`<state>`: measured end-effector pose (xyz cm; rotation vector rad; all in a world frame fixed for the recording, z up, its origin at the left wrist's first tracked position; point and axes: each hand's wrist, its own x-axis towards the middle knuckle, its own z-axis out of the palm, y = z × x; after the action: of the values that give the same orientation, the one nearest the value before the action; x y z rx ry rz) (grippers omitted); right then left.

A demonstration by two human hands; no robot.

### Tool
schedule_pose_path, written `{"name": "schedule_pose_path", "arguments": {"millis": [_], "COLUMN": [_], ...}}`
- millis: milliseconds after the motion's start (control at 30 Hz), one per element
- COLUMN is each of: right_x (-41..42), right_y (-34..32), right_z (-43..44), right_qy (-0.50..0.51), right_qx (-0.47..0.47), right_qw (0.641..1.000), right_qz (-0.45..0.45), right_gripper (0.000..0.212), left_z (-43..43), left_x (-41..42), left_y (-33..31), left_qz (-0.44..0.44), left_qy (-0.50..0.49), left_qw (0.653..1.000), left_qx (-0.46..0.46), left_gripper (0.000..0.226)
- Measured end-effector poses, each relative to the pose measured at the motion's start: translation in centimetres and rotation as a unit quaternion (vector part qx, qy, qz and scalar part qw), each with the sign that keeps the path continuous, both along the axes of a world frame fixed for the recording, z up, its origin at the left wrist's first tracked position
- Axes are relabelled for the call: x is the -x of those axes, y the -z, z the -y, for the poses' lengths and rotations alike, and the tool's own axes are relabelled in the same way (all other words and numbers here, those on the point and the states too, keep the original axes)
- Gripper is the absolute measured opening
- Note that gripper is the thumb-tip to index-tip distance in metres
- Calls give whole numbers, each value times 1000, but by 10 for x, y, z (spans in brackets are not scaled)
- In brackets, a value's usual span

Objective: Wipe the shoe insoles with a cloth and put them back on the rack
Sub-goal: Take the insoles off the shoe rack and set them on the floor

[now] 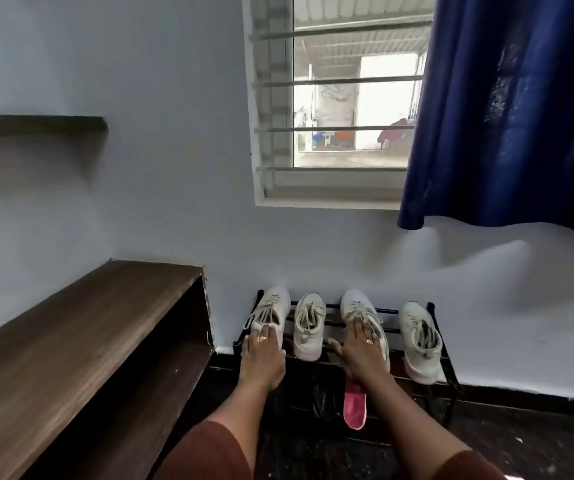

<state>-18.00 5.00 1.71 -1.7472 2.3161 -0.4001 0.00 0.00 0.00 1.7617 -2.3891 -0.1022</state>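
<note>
Lying flat at rack (pixel 391 311) edge: left hand (pixel 261 346) on leftmost sneaker (pixel 275 303), right hand (pixel 361 344) on third sneaker (pixel 355 301).

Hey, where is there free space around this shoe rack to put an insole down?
The wooden cabinet top, left of the rack, is bare. So is the dark floor to the rack's right. The rack's top is crowded: four shoes side by side, with only narrow gaps between them.
</note>
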Motion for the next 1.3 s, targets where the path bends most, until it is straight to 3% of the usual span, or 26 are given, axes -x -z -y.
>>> {"name": "schedule_pose_path", "arguments": {"millis": [167, 300, 467, 633, 800, 1067, 1167, 1300], "right_x": [31, 49, 63, 68, 54, 1, -24, -52], "right_y": [45, 69, 79, 79, 82, 65, 68, 90], "right_z": [50, 67, 83, 83, 60, 1, -35, -84], "right_qy": [41, 79, 96, 89, 91, 90, 51, 17], "right_qx": [-47, -87, -80, -30, 24, 124, 128, 137], "right_qw": [992, 977, 979, 986, 986, 982, 987, 985], "right_qz": [-105, -177, -158, -141, -138, -110, -87, -101], "right_gripper": [85, 41, 33, 34, 27, 16, 36, 39], "left_z": [60, 91, 119, 130, 100, 20, -21, -70], "left_x": [3, 6, 11, 16, 16, 12, 0, -21], "left_y": [31, 56, 70, 77, 86, 67, 63, 76], "left_qz": [-24, -52, -106, -222, -239, -253, -250, -223], "left_qy": [-79, -80, -81, -88, -85, -123, -116, -109], "left_qw": [995, 992, 990, 970, 967, 960, 961, 968], "left_qx": [-50, -81, -51, -46, -3, -2, -13, -27], "left_gripper": [63, 76, 62, 46, 41, 53, 48, 44]}}
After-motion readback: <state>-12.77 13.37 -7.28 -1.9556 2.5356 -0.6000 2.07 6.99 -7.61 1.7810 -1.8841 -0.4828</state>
